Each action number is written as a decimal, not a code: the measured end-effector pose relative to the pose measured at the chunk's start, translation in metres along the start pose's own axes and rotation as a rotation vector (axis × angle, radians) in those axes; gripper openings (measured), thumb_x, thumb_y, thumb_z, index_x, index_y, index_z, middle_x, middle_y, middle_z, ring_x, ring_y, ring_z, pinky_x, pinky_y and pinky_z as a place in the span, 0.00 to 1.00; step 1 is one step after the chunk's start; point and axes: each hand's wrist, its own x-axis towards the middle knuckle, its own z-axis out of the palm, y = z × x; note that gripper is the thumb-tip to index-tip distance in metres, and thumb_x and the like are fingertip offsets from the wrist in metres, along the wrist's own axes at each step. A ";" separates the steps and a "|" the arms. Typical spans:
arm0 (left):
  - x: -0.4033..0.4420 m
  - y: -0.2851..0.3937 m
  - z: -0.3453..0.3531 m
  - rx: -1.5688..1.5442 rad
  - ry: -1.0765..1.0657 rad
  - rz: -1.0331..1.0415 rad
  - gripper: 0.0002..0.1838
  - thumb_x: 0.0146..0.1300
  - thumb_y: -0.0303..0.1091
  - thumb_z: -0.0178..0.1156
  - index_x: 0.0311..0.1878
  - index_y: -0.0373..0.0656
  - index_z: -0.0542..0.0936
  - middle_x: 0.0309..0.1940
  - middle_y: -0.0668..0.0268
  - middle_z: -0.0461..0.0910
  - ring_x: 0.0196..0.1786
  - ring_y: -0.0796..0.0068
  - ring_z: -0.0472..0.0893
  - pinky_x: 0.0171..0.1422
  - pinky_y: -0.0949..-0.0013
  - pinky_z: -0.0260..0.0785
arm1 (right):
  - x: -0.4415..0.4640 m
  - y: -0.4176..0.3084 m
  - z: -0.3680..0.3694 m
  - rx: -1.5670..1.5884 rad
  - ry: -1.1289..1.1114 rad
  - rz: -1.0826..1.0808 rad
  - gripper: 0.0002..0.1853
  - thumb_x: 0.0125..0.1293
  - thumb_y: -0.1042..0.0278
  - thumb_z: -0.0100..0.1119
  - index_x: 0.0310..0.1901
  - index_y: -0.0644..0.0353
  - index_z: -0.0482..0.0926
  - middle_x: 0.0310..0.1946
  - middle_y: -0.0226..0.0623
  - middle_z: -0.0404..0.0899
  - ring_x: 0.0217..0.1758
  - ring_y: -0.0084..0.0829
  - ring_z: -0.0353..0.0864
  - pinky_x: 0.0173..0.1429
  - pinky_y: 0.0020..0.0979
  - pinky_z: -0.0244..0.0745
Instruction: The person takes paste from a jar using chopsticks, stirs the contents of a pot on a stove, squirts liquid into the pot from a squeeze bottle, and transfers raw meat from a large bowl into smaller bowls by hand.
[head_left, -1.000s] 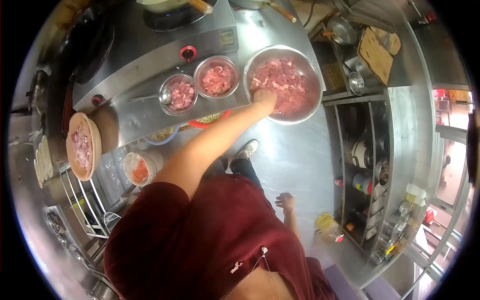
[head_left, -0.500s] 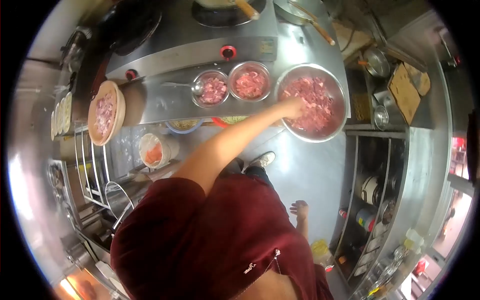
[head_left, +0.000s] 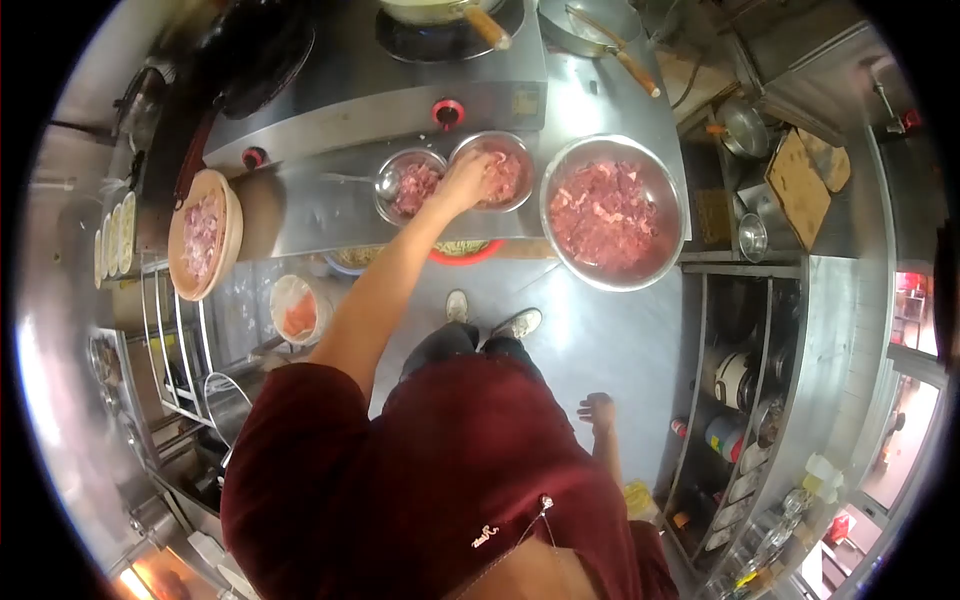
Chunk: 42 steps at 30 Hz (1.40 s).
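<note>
My left hand (head_left: 466,184) reaches over the small steel bowl (head_left: 527,190) of sliced meat, its fingers blurred against the meat (head_left: 503,172); whether they grip any is not clear. Just left of it is another small steel bowl with meat pieces (head_left: 416,187) and a spoon (head_left: 386,181) resting at its rim. To the right stands a large steel bowl (head_left: 672,213), with red meat slices (head_left: 603,215) and no hand in it. My right hand (head_left: 597,410) hangs low beside my body, away from the bowls, holding nothing, its fingers loosely apart.
A stove with a red knob (head_left: 448,113) and a wooden-handled pan (head_left: 487,26) lies beyond the bowls. At the left are a tan basin (head_left: 232,232) of meat and a white bucket (head_left: 322,305). A red-rimmed basin (head_left: 468,258) sits below the counter edge; shelving (head_left: 705,340) stands right.
My left hand has left the large bowl and moved left to the middle small bowl. My right hand still hangs at my side. The view has shifted.
</note>
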 end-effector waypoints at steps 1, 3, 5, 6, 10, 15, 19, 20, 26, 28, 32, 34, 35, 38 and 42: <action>0.003 0.000 0.004 0.087 -0.028 -0.071 0.22 0.53 0.35 0.60 0.52 0.44 0.71 0.43 0.53 0.74 0.47 0.58 0.74 0.52 0.60 0.68 | 0.002 0.000 0.002 0.024 -0.004 -0.013 0.11 0.57 0.66 0.49 0.38 0.64 0.71 0.27 0.43 0.77 0.20 0.32 0.78 0.20 0.28 0.72; -0.004 0.026 0.006 0.254 -0.089 -0.235 0.31 0.47 0.33 0.65 0.57 0.44 0.66 0.47 0.50 0.71 0.51 0.50 0.71 0.57 0.58 0.64 | -0.002 0.004 0.000 0.055 -0.014 -0.024 0.11 0.57 0.67 0.49 0.38 0.65 0.71 0.27 0.43 0.77 0.20 0.32 0.78 0.19 0.28 0.72; -0.001 0.007 0.031 0.282 -0.171 -0.273 0.30 0.50 0.35 0.63 0.57 0.44 0.64 0.47 0.48 0.70 0.50 0.44 0.71 0.55 0.56 0.65 | -0.002 0.002 0.000 0.018 -0.007 0.006 0.09 0.58 0.68 0.48 0.38 0.65 0.71 0.27 0.43 0.77 0.20 0.32 0.78 0.19 0.29 0.73; 0.010 -0.012 0.045 0.205 -0.195 -0.326 0.27 0.51 0.34 0.61 0.55 0.44 0.65 0.46 0.47 0.71 0.49 0.44 0.72 0.54 0.55 0.65 | -0.001 -0.002 0.002 0.003 0.005 0.012 0.09 0.58 0.69 0.48 0.38 0.65 0.71 0.27 0.43 0.77 0.20 0.32 0.78 0.19 0.29 0.73; 0.031 -0.017 0.024 0.120 -0.298 -0.341 0.14 0.56 0.34 0.54 0.44 0.39 0.71 0.38 0.49 0.77 0.45 0.50 0.76 0.47 0.52 0.68 | -0.005 0.000 -0.003 0.040 0.038 -0.060 0.10 0.58 0.69 0.48 0.38 0.65 0.71 0.27 0.43 0.77 0.20 0.32 0.78 0.19 0.28 0.73; 0.040 0.030 -0.017 0.376 -0.380 -0.324 0.19 0.50 0.37 0.61 0.43 0.39 0.73 0.37 0.53 0.79 0.44 0.53 0.77 0.48 0.55 0.69 | -0.004 0.014 -0.008 0.047 0.027 0.012 0.10 0.58 0.69 0.48 0.40 0.65 0.70 0.28 0.43 0.77 0.21 0.33 0.78 0.20 0.29 0.73; 0.034 0.015 0.023 0.398 -0.295 -0.194 0.23 0.52 0.36 0.58 0.53 0.48 0.68 0.59 0.50 0.61 0.60 0.46 0.63 0.54 0.51 0.67 | -0.007 0.022 -0.013 0.009 0.000 0.035 0.12 0.57 0.68 0.49 0.41 0.65 0.70 0.29 0.44 0.77 0.23 0.34 0.79 0.21 0.29 0.74; 0.037 0.026 0.023 0.257 -0.410 -0.273 0.25 0.52 0.35 0.56 0.56 0.54 0.66 0.63 0.54 0.51 0.63 0.42 0.55 0.57 0.49 0.65 | -0.009 0.022 -0.014 -0.001 -0.004 0.032 0.12 0.57 0.68 0.49 0.40 0.65 0.70 0.29 0.44 0.77 0.23 0.34 0.79 0.21 0.29 0.74; 0.038 -0.004 0.036 0.152 -0.360 -0.252 0.15 0.55 0.35 0.52 0.44 0.39 0.67 0.33 0.45 0.76 0.41 0.46 0.75 0.45 0.51 0.66 | -0.013 0.015 -0.025 0.040 0.024 -0.036 0.10 0.59 0.67 0.48 0.38 0.63 0.70 0.27 0.42 0.77 0.21 0.31 0.78 0.19 0.28 0.72; 0.039 -0.004 0.024 0.177 -0.329 -0.262 0.15 0.55 0.35 0.52 0.44 0.38 0.67 0.34 0.44 0.76 0.42 0.45 0.75 0.45 0.50 0.66 | -0.007 0.012 -0.028 0.053 0.009 -0.034 0.11 0.57 0.68 0.48 0.39 0.63 0.70 0.28 0.43 0.77 0.22 0.33 0.79 0.20 0.27 0.73; 0.037 0.006 0.000 0.148 -0.295 -0.253 0.16 0.56 0.35 0.50 0.46 0.38 0.68 0.38 0.47 0.76 0.45 0.48 0.75 0.47 0.53 0.67 | -0.001 0.011 -0.025 0.064 -0.023 -0.011 0.12 0.55 0.68 0.49 0.40 0.63 0.70 0.28 0.43 0.77 0.22 0.33 0.78 0.19 0.27 0.73; 0.039 -0.003 0.005 0.030 -0.244 -0.223 0.16 0.56 0.36 0.51 0.47 0.40 0.70 0.41 0.51 0.76 0.48 0.51 0.74 0.50 0.55 0.66 | 0.001 0.007 -0.023 0.049 -0.020 0.000 0.11 0.56 0.68 0.49 0.40 0.63 0.70 0.27 0.42 0.77 0.21 0.33 0.78 0.19 0.27 0.73; 0.040 -0.022 0.022 -0.066 -0.203 -0.186 0.17 0.55 0.36 0.51 0.48 0.40 0.70 0.43 0.53 0.76 0.50 0.53 0.73 0.52 0.56 0.65 | 0.003 0.005 -0.020 0.038 -0.014 0.008 0.11 0.56 0.68 0.49 0.40 0.63 0.70 0.27 0.42 0.77 0.21 0.33 0.78 0.19 0.27 0.73; 0.021 0.002 0.011 0.220 -0.187 0.158 0.19 0.53 0.39 0.55 0.47 0.43 0.73 0.45 0.59 0.74 0.53 0.57 0.71 0.57 0.58 0.62 | 0.009 0.009 -0.019 0.098 -0.078 -0.019 0.10 0.57 0.68 0.49 0.39 0.63 0.70 0.27 0.42 0.77 0.21 0.33 0.78 0.20 0.28 0.73; 0.033 0.060 -0.008 0.247 -0.211 -0.061 0.20 0.54 0.40 0.57 0.48 0.41 0.75 0.49 0.56 0.74 0.51 0.60 0.74 0.52 0.66 0.68 | 0.024 -0.002 -0.024 0.094 -0.011 -0.048 0.11 0.62 0.66 0.46 0.41 0.64 0.71 0.30 0.45 0.78 0.25 0.35 0.80 0.23 0.31 0.76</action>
